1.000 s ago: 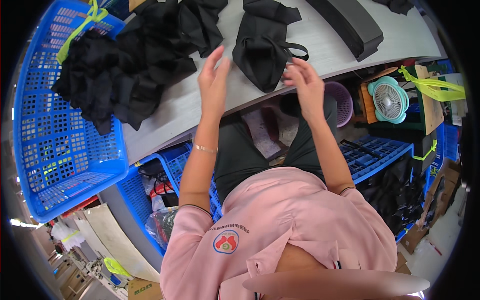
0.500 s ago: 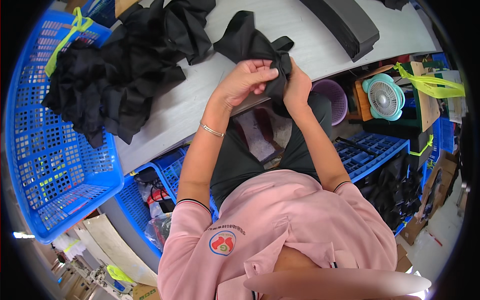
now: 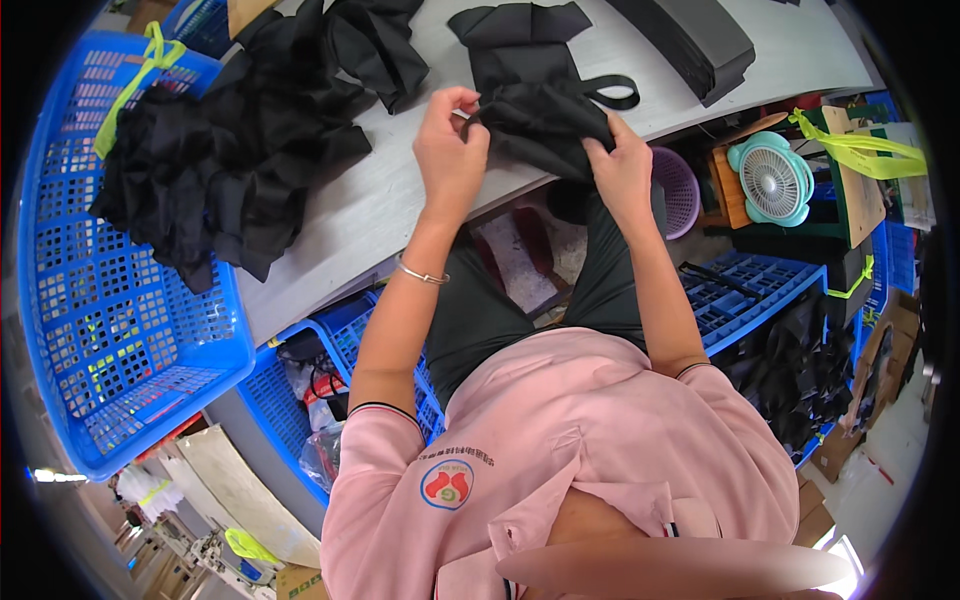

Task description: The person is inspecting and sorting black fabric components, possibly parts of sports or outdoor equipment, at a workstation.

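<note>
A black fabric piece with a strap loop (image 3: 634,98) on its right side is spread between my two hands at the table's near edge. The black fabric piece (image 3: 525,70) has its far end lying flat on the table, while its near part is bunched and hangs over the edge. My left hand (image 3: 452,150) pinches its left side, fingers curled. On the opposite side my right hand (image 3: 622,170) grips the right edge between thumb and fingers, just below the loop. A silvery bracelet circles my left wrist.
Left on the grey table (image 3: 310,260) lies a heap of black fabric (image 3: 240,150), overhanging a blue plastic basket (image 3: 130,440). Stacked black strips (image 3: 690,50) lie at the far right. Beyond my right arm are a purple bin (image 3: 677,195), a teal fan (image 3: 772,180) and a blue crate (image 3: 745,310).
The black fabric piece was bunched between close hands; now it is spread out flatter on the table. My hands have moved apart, and the loop now extends to the right.
</note>
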Available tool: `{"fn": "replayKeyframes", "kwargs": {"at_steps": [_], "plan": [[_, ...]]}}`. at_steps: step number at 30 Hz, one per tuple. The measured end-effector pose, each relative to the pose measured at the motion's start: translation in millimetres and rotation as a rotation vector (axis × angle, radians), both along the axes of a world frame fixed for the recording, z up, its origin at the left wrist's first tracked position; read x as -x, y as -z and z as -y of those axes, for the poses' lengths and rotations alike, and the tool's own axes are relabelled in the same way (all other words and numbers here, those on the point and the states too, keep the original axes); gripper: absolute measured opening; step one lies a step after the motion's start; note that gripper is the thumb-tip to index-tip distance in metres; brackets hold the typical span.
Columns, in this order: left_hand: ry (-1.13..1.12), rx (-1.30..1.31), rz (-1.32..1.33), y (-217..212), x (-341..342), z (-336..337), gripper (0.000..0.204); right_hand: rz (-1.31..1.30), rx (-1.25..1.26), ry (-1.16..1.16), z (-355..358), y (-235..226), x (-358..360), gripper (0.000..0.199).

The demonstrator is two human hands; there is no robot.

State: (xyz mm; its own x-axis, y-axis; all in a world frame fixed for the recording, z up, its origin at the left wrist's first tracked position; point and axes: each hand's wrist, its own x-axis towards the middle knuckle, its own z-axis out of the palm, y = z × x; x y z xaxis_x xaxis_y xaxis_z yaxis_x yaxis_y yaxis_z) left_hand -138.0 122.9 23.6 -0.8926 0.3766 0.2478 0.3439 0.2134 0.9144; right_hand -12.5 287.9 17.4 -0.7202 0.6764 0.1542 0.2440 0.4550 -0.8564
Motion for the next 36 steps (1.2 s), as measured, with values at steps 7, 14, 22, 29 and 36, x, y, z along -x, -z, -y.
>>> {"fn": "replayKeyframes", "kwargs": {"at_steps": [7,14,22,29,36], "plan": [[0.379,-0.151,0.493,-3,2,16,0.040,-0.242,0.864,-0.311,-20,-5,-34,0.055],[0.740,-0.218,0.887,-5,14,28,0.039,-0.236,1.097,-0.334,-35,3,-38,0.043],[0.619,-0.068,0.625,-7,-6,7,0.013,0.060,0.842,-0.485,-17,-14,-15,0.034],[-0.023,-0.106,-0.162,-16,-3,3,0.015,-0.088,-0.109,0.230,-8,-3,1,0.015],[-0.132,-0.229,0.142,4,-16,-2,0.057,-0.159,0.409,0.048,-15,3,6,0.020]]}}
